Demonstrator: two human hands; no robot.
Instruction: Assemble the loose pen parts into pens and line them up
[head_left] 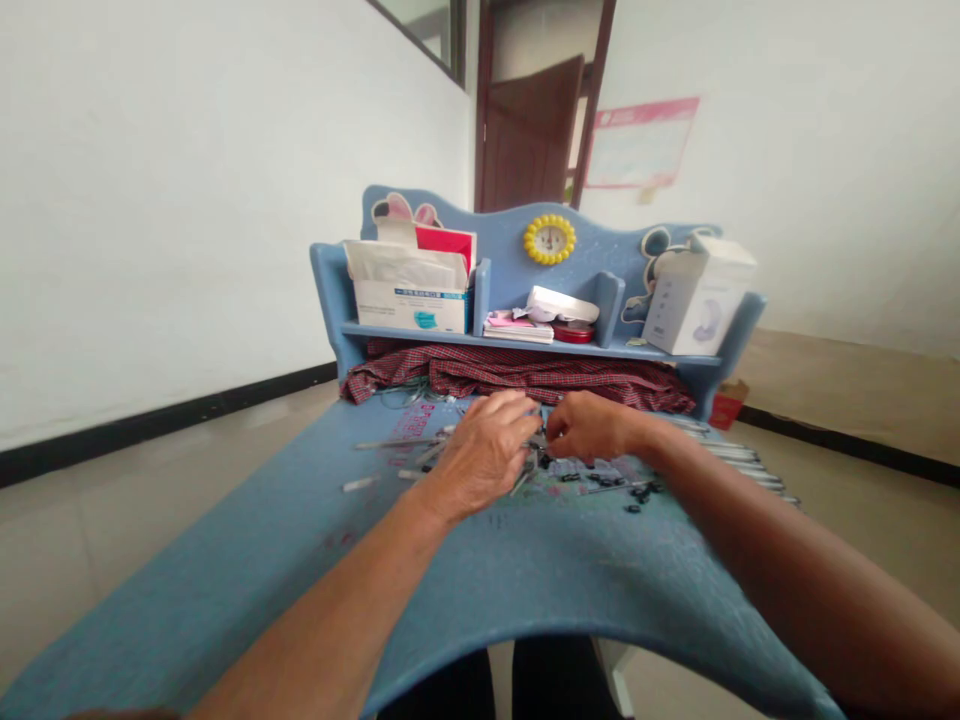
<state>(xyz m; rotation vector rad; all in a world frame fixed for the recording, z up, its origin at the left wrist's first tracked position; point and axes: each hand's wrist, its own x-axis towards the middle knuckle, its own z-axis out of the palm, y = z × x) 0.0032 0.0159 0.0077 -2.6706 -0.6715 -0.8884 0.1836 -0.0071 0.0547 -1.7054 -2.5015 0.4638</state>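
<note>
My left hand is over the middle of the blue desk, its fingers bent and drawn together above a scatter of small parts. Close beside it, my right hand has its fingers curled into a pinch, facing the left fingertips. What either hand holds is hidden or too small to make out. Thin clear tubes like pen barrels lie left of the hands. A short whitish piece rests nearer the left side. Small black pieces like pen caps or grips are strewn below my right hand.
Several slim pen-like sticks lie in a row at the right edge, partly behind my right forearm. A checked cloth is bunched under the blue shelf. The shelf bears a mask box, a white box and a red tin.
</note>
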